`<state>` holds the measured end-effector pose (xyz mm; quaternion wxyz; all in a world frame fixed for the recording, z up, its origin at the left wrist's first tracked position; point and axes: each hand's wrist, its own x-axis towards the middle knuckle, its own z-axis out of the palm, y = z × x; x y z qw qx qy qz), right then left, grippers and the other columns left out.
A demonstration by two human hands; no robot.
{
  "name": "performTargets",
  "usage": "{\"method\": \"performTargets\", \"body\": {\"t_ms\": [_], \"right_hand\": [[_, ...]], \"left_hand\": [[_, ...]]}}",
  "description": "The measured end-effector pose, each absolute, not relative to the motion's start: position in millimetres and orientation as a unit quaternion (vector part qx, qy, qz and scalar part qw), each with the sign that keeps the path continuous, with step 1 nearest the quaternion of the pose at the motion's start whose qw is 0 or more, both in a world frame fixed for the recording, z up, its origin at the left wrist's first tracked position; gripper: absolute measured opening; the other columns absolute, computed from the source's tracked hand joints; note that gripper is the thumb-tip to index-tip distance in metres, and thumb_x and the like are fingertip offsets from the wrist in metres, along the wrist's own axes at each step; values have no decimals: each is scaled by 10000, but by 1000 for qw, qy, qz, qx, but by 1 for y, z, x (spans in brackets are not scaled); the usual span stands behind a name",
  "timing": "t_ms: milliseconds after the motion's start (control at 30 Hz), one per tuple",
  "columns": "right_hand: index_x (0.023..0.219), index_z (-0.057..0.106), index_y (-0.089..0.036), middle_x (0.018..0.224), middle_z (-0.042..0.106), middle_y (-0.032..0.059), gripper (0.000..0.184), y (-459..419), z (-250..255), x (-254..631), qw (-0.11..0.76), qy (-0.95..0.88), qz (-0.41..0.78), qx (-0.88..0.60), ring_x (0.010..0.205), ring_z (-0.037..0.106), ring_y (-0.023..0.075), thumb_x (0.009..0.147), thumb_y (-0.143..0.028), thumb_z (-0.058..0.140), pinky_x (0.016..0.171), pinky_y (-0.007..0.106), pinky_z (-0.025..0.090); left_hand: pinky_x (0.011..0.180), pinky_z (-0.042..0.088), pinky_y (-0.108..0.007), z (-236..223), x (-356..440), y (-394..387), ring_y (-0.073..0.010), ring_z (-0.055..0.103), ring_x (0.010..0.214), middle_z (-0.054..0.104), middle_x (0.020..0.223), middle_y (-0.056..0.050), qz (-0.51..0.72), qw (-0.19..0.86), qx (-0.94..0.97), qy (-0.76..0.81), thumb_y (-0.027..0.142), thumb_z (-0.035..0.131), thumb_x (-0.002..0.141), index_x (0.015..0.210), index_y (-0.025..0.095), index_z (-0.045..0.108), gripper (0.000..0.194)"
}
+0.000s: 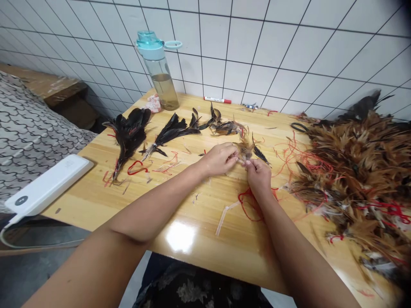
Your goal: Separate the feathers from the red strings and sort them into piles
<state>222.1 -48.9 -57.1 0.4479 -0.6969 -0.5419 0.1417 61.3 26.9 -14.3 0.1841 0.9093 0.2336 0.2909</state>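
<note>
Both hands meet over the middle of a wooden table [199,222]. My left hand [220,158] is closed, its fingertips pinching the base of a small bunch of brown feathers [246,149]. My right hand [258,175] is also closed on the same bunch from below, right beside the left. A dark feather [260,155] sticks out to the right of the bunch. Red string [248,205] loops on the table under my right wrist.
A big heap of brown feathers with red ties [356,171] fills the right side. Dark feather bundles [130,132] [168,133] lie at the left and middle. A water bottle [159,70] and a red-capped marker [217,100] stand near the tiled wall. A white power bank [45,184] rests on the left edge.
</note>
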Motion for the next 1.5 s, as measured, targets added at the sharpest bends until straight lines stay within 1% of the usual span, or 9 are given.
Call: {"method": "performTargets", "body": {"t_ms": [167,367,600,733,800,900,1067,1233,1500], "right_hand": [[707,681,-202,667,584,31,240,-50,-55,221,436,-568,155,-680,670,541,184,810,-308,492,674,316,402],[684,654,-208,673,586,25,217,-50,-55,220,425,-587,162,-670,686,551,180,815,-311,514,676,306,405],[702,613,-215,704,617,34,199,-49,-55,223,441,-584,185,-655,700,546,189,810,-318,481,702,323,424],[699,559,-208,661,577,20,231,-49,-57,225,473,-552,198,-658,653,515,173,838,-347,438,660,310,416],[701,538,-205,654,552,14,237,-49,-58,226,483,-541,203,-658,648,505,168,843,-362,430,647,304,404],[705,523,-203,659,530,8,247,-49,-59,227,487,-542,206,-653,652,497,165,851,-374,420,646,301,394],[680,518,-203,655,535,10,246,-50,-57,227,472,-560,185,-656,646,491,164,849,-358,429,655,311,398],[672,518,-209,660,552,16,241,-49,-55,225,461,-574,167,-656,648,497,172,846,-346,422,663,323,406],[660,532,-211,658,559,26,247,-46,-57,225,450,-576,149,-666,651,509,185,840,-347,431,640,322,393]], "left_hand": [[761,459,-289,-19,63,28,-173,580,829,622,851,-86,280,153,918,236,183,445,871,796,149,587,164],[838,480,-326,-24,65,26,-201,597,937,634,948,-134,300,142,913,238,187,409,887,879,126,603,204],[847,464,-324,-21,65,25,-186,580,933,639,957,-104,334,145,904,224,211,437,902,929,151,592,169],[935,422,-356,-16,53,41,-203,535,1027,622,1027,-91,392,112,852,327,217,483,879,988,170,588,158],[920,426,-348,-17,44,54,-200,532,1015,610,1034,-84,410,110,811,403,187,480,860,973,178,589,158],[886,438,-346,-23,29,75,-201,540,967,604,998,-76,407,119,763,488,176,500,829,939,180,599,148],[914,420,-378,-35,1,104,-221,542,969,592,1006,-80,387,106,703,587,177,521,806,949,191,637,184],[966,384,-433,-39,-13,122,-269,528,1037,597,1010,-100,356,85,695,619,195,534,812,941,212,662,183],[985,345,-423,-39,3,146,-278,509,1065,596,1022,-122,313,56,720,617,206,497,839,933,199,648,178]]}}
